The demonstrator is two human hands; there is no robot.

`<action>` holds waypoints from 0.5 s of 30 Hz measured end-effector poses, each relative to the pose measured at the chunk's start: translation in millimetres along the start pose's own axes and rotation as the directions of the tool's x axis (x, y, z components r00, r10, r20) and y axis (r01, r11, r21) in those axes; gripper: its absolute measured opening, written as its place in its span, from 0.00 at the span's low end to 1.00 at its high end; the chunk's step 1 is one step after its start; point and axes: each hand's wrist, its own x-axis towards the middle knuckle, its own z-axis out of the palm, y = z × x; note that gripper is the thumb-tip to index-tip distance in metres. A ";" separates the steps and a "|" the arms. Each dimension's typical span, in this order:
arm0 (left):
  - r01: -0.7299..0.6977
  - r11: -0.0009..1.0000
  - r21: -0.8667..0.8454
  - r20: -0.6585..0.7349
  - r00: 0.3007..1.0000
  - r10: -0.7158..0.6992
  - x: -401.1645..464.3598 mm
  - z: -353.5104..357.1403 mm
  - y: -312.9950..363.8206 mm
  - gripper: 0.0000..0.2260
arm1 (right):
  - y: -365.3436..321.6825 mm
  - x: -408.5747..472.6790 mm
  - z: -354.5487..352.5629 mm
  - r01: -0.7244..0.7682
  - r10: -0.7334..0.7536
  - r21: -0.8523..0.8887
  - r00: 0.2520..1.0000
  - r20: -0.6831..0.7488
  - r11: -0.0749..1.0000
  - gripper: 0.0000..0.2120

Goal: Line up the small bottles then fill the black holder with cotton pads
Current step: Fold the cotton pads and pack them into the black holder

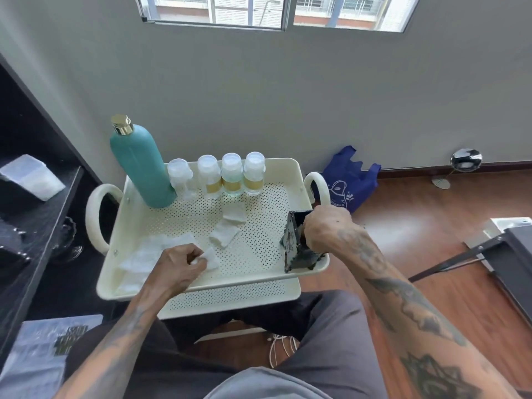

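On the cream tray (290, 174), 4 small bottles (231, 174) stand in a row along the far wall, beside a teal bottle (141, 168). My right grip (326, 230) closes around the black holder (296, 240), tilted at the tray's right edge. My left grip (178, 266) pinches 1 cotton pad (211, 256); 2 more pads (224, 236) lie mid-tray.

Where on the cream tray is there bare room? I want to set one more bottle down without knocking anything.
The clearest patch on the tray lies right of the small bottles, behind the black holder. A second lies between the loose cotton pads and the holder. The back left by the teal bottle and the front left around the left hand are crowded.
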 end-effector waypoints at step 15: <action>-0.258 0.964 -0.057 -0.265 0.935 0.235 -8.9 -15.2 34.6 0.09 | 64.3 -8.5 28.6 0.322 -0.277 0.436 0.947 -0.166 0.840 0.45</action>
